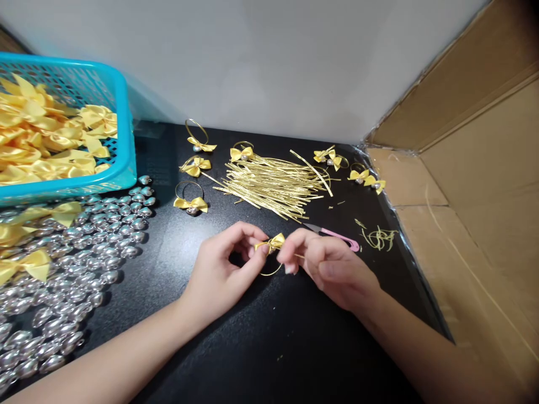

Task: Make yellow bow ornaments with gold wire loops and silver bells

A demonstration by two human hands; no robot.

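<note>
My left hand (223, 269) and my right hand (328, 264) meet over the black table (261, 348), both pinched on one small yellow satin bow (273, 242). A thin gold wire (273, 270) loops down below the bow between my fingertips. The left thumb and forefinger grip the bow's left side. The right fingers pinch its right side and the wire end. Whether a bead hangs on the wire is hidden by my fingers.
A pile of gold wire strips (273, 182) lies behind my hands, with finished bow rings (191, 203) around it. Pink snips (337, 234) and wire scraps (379, 238) lie to the right. A blue basket (122, 151) of bows, silver heart beads (84, 252) left; cardboard box (471, 213) right.
</note>
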